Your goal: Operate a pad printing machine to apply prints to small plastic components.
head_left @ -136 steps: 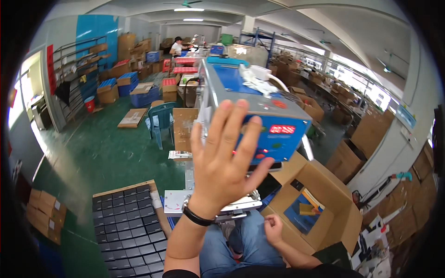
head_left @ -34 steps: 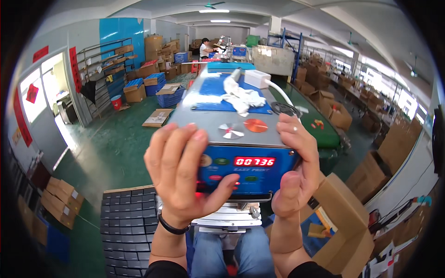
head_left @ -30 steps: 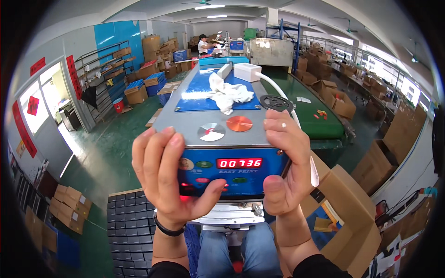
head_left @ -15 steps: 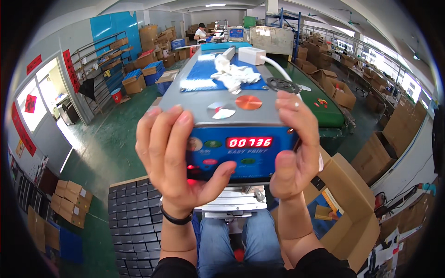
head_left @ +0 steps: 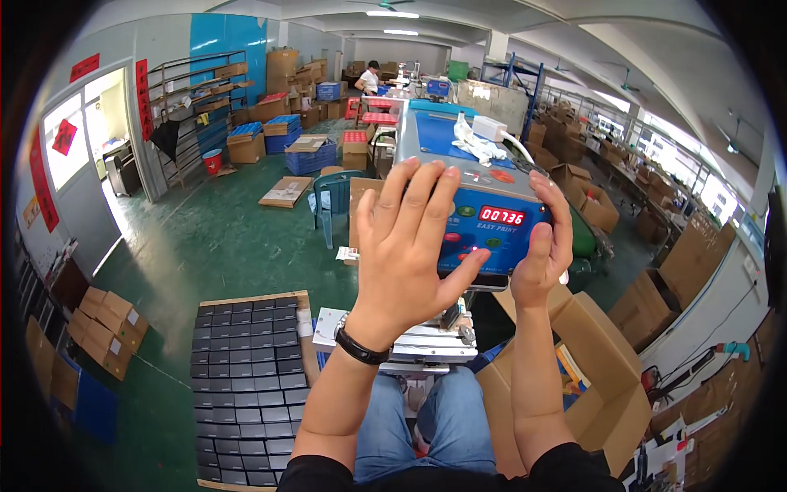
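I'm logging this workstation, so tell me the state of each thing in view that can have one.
Grey metal machine with blue front panel: red digital display lit.
Person's left grip: fingers spread, at the machine's left front edge.
Person's right grip: cupped, at its right front edge.
White cloth: crumpled, atop the machine.
Large brown cardboard box: open.
Black rectangular pieces: laid in rows.
Long ceiling light: lit.
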The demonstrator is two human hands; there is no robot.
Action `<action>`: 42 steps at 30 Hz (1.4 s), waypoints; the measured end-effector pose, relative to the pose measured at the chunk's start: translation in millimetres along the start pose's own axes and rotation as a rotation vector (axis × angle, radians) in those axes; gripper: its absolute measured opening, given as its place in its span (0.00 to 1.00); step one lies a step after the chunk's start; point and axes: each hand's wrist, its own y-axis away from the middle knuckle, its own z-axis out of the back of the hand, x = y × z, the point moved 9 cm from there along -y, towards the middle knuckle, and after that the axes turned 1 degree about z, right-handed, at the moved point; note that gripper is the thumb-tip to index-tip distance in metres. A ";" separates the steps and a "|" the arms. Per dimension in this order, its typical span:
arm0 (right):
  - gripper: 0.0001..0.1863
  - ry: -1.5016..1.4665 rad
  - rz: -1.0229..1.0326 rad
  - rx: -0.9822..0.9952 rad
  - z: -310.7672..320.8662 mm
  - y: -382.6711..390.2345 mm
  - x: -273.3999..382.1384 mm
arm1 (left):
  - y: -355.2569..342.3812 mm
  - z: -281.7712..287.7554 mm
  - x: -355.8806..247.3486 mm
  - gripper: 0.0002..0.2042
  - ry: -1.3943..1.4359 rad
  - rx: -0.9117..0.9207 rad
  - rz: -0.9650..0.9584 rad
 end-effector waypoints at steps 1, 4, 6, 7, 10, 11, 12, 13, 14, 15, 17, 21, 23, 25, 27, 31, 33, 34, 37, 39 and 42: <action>0.23 0.003 -0.003 0.000 -0.1 -0.2 1.3 | -0.2 0.7 -0.7 0.39 -0.007 0.015 0.001; 0.22 0.003 -0.001 -0.006 1.9 -0.1 3.2 | -1.4 0.5 -3.0 0.41 -0.027 0.038 -0.005; 0.22 -0.019 0.013 -0.003 1.2 2.7 4.9 | 0.9 1.1 -2.8 0.41 -0.025 0.032 -0.003; 0.22 -0.030 0.017 -0.004 0.8 3.8 4.2 | 2.1 0.8 -2.7 0.40 -0.025 0.032 -0.003; 0.22 -0.052 0.032 -0.015 2.1 1.7 6.2 | 3.7 -3.3 -4.2 0.40 -0.027 0.016 -0.010; 0.22 -0.062 0.039 -0.015 2.5 0.6 7.4 | 4.5 -4.1 -4.3 0.41 -0.027 -0.001 -0.007; 0.22 -0.071 0.044 -0.014 2.7 -0.4 7.8 | 4.8 -4.6 -4.4 0.41 -0.027 -0.016 -0.004; 0.22 -0.080 0.049 -0.014 2.5 -0.4 7.8 | 4.1 -4.8 -4.5 0.41 -0.026 -0.031 0.000; 0.22 -0.086 0.050 -0.011 2.6 0.6 6.4 | 3.9 -7.6 -5.4 0.41 -0.022 -0.021 -0.005; 0.22 -0.091 0.049 -0.007 2.2 1.2 3.9 | 3.1 -9.1 -4.7 0.41 -0.020 -0.022 -0.005; 0.22 -0.112 0.042 0.000 -0.7 1.5 2.0 | 1.8 -6.2 -4.0 0.42 -0.027 -0.017 0.000; 0.23 -0.126 0.026 0.006 1.1 1.1 -2.8 | 0.4 -9.4 -7.1 0.42 -0.039 0.010 0.004; 0.24 -0.127 0.029 0.016 0.6 0.6 -3.5 | -0.8 -10.6 -6.8 0.42 -0.045 0.017 0.005; 0.24 -0.134 0.017 0.015 1.3 0.8 -2.0 | -0.9 -11.2 -6.5 0.42 -0.052 0.025 -0.008; 0.25 -0.149 0.003 0.030 -0.6 3.2 0.8 | 2.7 -9.8 -4.5 0.43 -0.065 0.026 -0.023; 0.27 -0.119 -0.007 0.070 1.7 6.0 0.9 | 6.6 -11.0 -1.1 0.42 -0.059 0.013 -0.036; 0.29 -0.096 -0.003 0.050 2.4 10.7 -3.6 | 8.3 -13.1 2.2 0.41 -0.051 0.005 -0.033; 0.30 -0.078 0.010 0.040 4.0 13.7 -7.5 | 7.8 -15.4 4.7 0.41 -0.048 0.004 -0.022; 0.32 -0.057 0.016 0.015 1.0 13.4 -8.7 | 8.1 -12.8 5.6 0.40 -0.063 -0.026 -0.033; 0.33 -0.045 0.005 -0.005 0.3 12.3 -8.2 | 10.5 -12.8 11.0 0.40 -0.064 -0.025 -0.023; 0.36 -0.012 -0.024 -0.020 3.0 14.4 -12.9 | 13.1 -18.9 16.2 0.48 -0.091 0.002 -0.023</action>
